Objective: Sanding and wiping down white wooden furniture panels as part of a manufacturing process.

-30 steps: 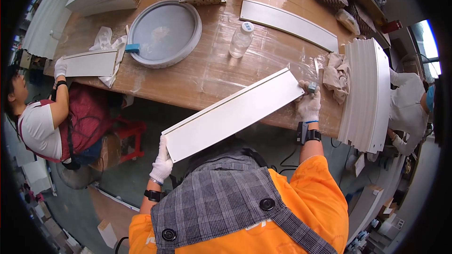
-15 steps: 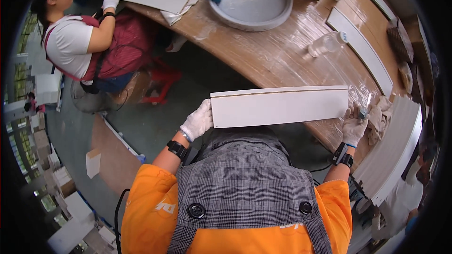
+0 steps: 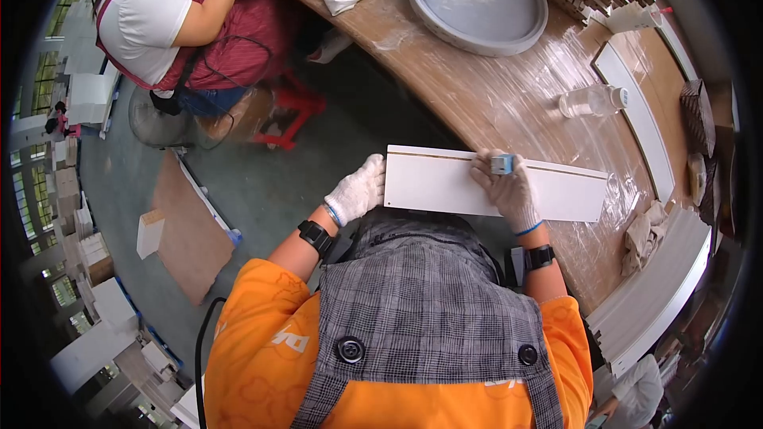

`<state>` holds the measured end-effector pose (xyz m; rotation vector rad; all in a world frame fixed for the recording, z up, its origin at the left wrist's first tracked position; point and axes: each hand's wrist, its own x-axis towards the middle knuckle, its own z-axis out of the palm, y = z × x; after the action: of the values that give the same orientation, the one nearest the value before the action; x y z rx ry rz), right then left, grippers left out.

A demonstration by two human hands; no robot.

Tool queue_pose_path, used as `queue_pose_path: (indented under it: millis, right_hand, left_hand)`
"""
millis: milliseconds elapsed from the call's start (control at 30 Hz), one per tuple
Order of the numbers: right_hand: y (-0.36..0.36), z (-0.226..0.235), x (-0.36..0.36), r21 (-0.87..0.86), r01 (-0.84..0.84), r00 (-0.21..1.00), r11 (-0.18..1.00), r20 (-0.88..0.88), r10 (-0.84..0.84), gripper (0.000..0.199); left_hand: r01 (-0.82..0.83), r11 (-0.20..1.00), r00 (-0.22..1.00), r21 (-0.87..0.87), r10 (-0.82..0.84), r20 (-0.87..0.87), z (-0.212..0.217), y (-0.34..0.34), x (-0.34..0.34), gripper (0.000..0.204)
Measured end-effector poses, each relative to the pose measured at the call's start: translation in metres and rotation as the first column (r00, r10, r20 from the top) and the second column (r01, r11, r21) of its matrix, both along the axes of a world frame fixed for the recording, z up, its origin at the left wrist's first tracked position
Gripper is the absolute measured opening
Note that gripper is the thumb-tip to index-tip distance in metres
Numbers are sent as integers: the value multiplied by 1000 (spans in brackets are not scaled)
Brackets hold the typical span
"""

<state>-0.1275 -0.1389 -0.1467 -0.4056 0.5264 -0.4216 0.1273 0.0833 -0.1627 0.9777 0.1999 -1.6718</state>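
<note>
A long white panel lies level in front of me, partly over the wooden table's edge. My left hand, in a white glove, grips the panel's left end. My gloved right hand rests on the panel's middle and presses a small blue block against its far edge, where a thin brown strip runs along the panel.
The curved wooden table bears a round grey tray, a clear plastic bottle, more white panels and rags. Another person sits at the upper left with a white panel. Boards lie on the floor.
The panel has swung from tilted to level. My right hand has slid from the panel's right end to its middle with the blue block. My view has turned left.
</note>
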Motion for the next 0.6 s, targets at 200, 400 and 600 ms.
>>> queue_pose_path:
  millis: [200,400,600]
  right_hand:
    - [13,22,68,63,-244,969,968,53,241,49]
    - [-12,76,101,25,-288,940,957,197,278,50]
    - [-21,136,126,-703,-455,872,547,-476,115,39]
  left_hand:
    - [116,988,983,-98,-100,152,31,1,1,55]
    - [174,966,956,-192,-119,269,76,-8,1,60]
    - [197,924,915,-327,-53,401,101,-12,-4,58]
